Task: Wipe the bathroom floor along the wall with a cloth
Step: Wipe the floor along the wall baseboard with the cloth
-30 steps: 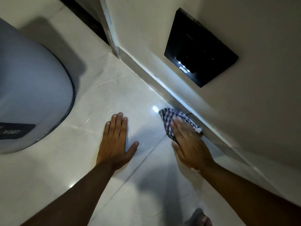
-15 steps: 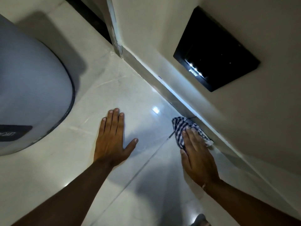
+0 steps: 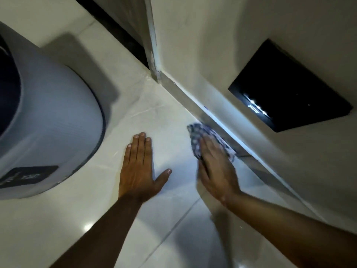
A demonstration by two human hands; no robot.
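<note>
A blue-and-white checked cloth (image 3: pixel 197 133) lies on the pale tiled floor (image 3: pixel 170 117) right against the grey skirting (image 3: pixel 195 106) at the foot of the wall (image 3: pixel 208 55). My right hand (image 3: pixel 216 167) presses flat on the cloth, fingers covering most of it; the hand is motion-blurred. My left hand (image 3: pixel 139 167) rests palm-down on the floor to the left of the cloth, fingers spread, holding nothing.
A large round pale-blue appliance (image 3: pixel 44 132) stands on the floor at the left. A black square panel (image 3: pixel 289 89) is set in the wall above the skirting. A door frame post (image 3: pixel 152 45) meets the wall corner further ahead.
My right hand has slid the cloth forward along the skirting toward the corner. The left hand stays planted on the floor. The view has shifted forward.
</note>
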